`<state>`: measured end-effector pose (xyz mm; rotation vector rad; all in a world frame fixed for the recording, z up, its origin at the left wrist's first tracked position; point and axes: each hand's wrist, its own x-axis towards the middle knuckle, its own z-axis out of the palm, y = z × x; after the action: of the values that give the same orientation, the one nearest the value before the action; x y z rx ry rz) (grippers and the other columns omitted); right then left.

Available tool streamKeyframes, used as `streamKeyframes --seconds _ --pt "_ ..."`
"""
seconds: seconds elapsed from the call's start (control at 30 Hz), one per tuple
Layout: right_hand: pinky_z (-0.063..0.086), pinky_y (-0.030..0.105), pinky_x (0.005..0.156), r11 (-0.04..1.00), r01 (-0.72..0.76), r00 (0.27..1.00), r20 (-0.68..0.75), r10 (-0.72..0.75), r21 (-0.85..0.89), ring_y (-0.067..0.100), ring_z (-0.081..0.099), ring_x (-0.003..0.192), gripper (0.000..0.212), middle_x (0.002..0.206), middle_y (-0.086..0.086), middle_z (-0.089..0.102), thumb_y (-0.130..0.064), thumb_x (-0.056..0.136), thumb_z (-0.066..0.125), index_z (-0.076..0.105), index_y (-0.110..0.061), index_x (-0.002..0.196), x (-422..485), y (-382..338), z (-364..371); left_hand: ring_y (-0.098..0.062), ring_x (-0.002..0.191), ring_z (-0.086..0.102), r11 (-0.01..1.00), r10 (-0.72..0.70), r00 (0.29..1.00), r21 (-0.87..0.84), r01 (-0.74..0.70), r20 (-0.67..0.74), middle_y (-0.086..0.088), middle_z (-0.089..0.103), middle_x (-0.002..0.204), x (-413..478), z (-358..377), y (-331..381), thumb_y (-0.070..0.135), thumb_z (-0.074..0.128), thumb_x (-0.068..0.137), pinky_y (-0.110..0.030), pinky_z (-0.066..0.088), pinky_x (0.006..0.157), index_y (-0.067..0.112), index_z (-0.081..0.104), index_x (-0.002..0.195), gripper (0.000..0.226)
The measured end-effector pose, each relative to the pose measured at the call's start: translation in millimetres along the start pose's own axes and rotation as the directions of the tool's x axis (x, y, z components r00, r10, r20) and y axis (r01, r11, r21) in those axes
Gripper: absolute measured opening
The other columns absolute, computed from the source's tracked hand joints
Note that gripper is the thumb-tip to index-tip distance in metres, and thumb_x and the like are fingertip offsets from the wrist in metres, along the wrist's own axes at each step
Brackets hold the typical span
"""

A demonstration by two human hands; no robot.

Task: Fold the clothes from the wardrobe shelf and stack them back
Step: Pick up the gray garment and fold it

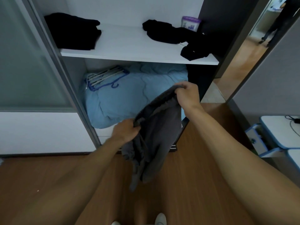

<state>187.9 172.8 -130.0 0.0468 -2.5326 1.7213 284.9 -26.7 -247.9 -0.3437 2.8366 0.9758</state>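
A grey garment [155, 137] hangs in front of the wardrobe, held by its top edge. My left hand [125, 131] grips the lower left end of that edge and my right hand [188, 93] grips the higher right end. The cloth droops down toward the wooden floor. On the white wardrobe shelf [129, 46] above, a folded black garment [73, 31] lies at the left. A crumpled black garment [175, 36] sprawls at the right, partly over the shelf's front edge.
A light blue duvet [129, 95] fills the compartment below the shelf, with a bundle of hangers [103, 78] on it. A purple-and-white tub [190, 23] stands at the shelf's back right. The frosted sliding door [24, 62] is left; a desk with an open drawer [266, 140] is right. A person stands in the far doorway [276, 21].
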Motion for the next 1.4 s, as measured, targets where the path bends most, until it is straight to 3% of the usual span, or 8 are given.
streamKeyframes --seconds 0.17,0.33,0.53,0.7,0.83,1.07,1.2,1.4 --pt "0.051 0.020 0.045 0.976 -0.211 0.977 -0.030 0.210 -0.044 0.006 0.062 0.044 0.037 0.080 0.007 0.068 0.002 0.091 0.045 0.066 -0.025 0.076 -4 52 -12 -0.030 0.100 0.063 0.983 -0.063 0.998 0.173 0.058 0.024 -0.009 0.068 0.110 17 -46 -1 0.046 0.044 0.093 -0.034 0.047 0.080 0.021 0.062 0.094 0.030" --pt "0.063 0.032 0.059 0.856 -0.516 0.820 0.298 0.489 0.015 0.030 0.073 0.070 0.025 0.094 0.015 0.066 0.006 0.096 0.042 0.057 -0.004 0.113 -32 76 2 -0.030 0.084 0.067 0.904 -0.177 0.984 -0.393 0.168 0.015 -0.014 0.070 0.093 12 -51 17 0.015 0.048 0.095 -0.036 0.057 0.068 0.009 0.067 0.096 0.021" --pt "0.050 0.014 0.055 0.941 -0.225 0.779 0.533 0.330 -0.253 0.009 0.064 0.078 0.023 0.087 -0.002 0.064 -0.001 0.093 0.048 0.062 -0.013 0.106 -53 79 18 -0.021 0.061 0.066 0.634 -0.255 0.965 -0.745 0.210 0.056 -0.009 0.070 0.078 5 -55 29 0.003 0.044 0.095 -0.027 0.054 0.043 0.016 0.066 0.090 0.026" --pt "0.045 0.022 0.059 0.928 -0.021 0.919 0.359 0.164 -0.371 0.023 0.061 0.081 0.019 0.072 -0.002 0.060 -0.010 0.088 0.053 0.060 -0.019 0.073 -36 75 18 -0.008 0.052 0.065 0.768 -0.179 0.984 -0.623 0.149 0.015 0.000 0.068 0.067 5 -66 36 0.003 0.050 0.093 -0.021 0.049 0.041 0.015 0.068 0.090 0.021" --pt "0.056 0.050 0.088 0.927 -0.094 0.940 0.276 0.203 -0.363 0.031 0.066 0.094 0.018 0.102 0.011 0.066 -0.017 0.094 0.050 0.058 -0.014 0.110 -19 77 9 0.000 0.049 0.064 0.800 -0.152 0.988 -0.586 0.129 0.010 0.008 0.070 0.058 3 -74 36 0.006 0.054 0.092 -0.015 0.047 0.044 0.016 0.071 0.088 0.020" --pt "0.045 0.032 0.102 0.916 0.395 0.788 0.540 -0.295 -0.076 0.006 0.042 0.126 0.039 0.140 -0.006 0.042 -0.034 0.093 0.062 0.050 -0.027 0.129 -56 82 21 -0.020 0.069 0.071 0.530 -0.242 0.970 -0.834 0.157 0.029 -0.008 0.075 0.076 8 -68 39 0.013 0.056 0.094 -0.027 0.058 0.067 0.010 0.071 0.091 0.016" --pt "0.040 0.030 0.104 0.904 0.388 0.752 0.628 -0.200 -0.177 0.012 0.045 0.130 0.028 0.147 0.001 0.043 -0.043 0.091 0.066 0.070 -0.022 0.107 -56 81 27 -0.024 0.076 0.071 0.468 -0.270 0.963 -0.871 0.150 0.020 -0.012 0.075 0.085 15 -70 41 0.015 0.056 0.094 -0.034 0.059 0.076 0.008 0.070 0.096 0.016" --pt "0.053 0.050 0.087 0.960 0.090 0.796 0.599 0.091 -0.265 0.028 0.066 0.090 0.029 0.099 0.025 0.070 -0.020 0.098 0.057 0.070 0.006 0.096 -62 79 29 -0.020 0.071 0.071 0.417 -0.311 0.951 -0.899 0.132 -0.005 -0.008 0.073 0.080 17 -66 47 0.018 0.055 0.096 -0.025 0.056 0.059 0.012 0.068 0.094 0.014"
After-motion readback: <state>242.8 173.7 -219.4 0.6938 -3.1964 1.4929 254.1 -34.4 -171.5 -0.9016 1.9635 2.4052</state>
